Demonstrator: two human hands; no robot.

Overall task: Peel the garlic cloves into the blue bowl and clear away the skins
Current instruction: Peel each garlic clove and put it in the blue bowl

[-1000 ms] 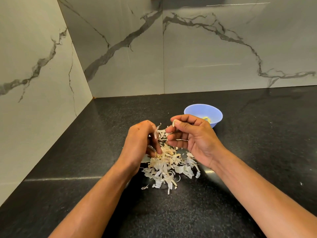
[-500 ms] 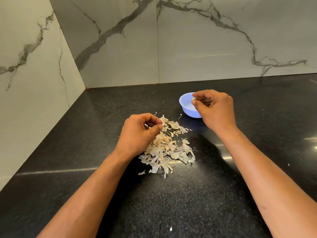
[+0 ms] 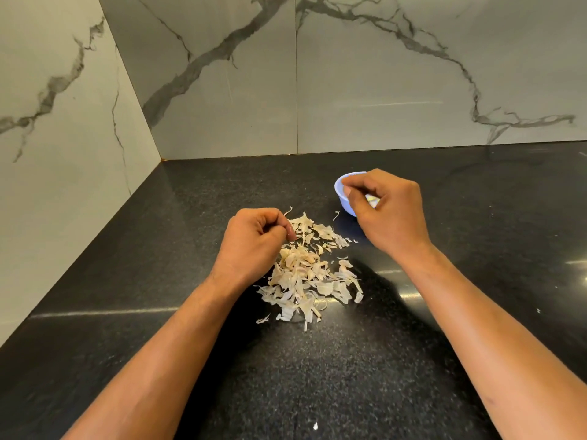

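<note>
Head view of a black stone counter (image 3: 127,255) set into a corner of grey-veined marble walls (image 3: 222,90). Left hand (image 3: 254,246), fingers curled inward at the left edge of a heap of garlic skins (image 3: 308,274) lying near the counter's middle; whether anything is pinched between them cannot be told. Right hand (image 3: 390,214), fingers bent downward over the blue bowl (image 3: 343,195), which stands behind the heap toward the back edge and shows a pale clove (image 3: 372,200) under the fingers; grip or release cannot be told.
</note>
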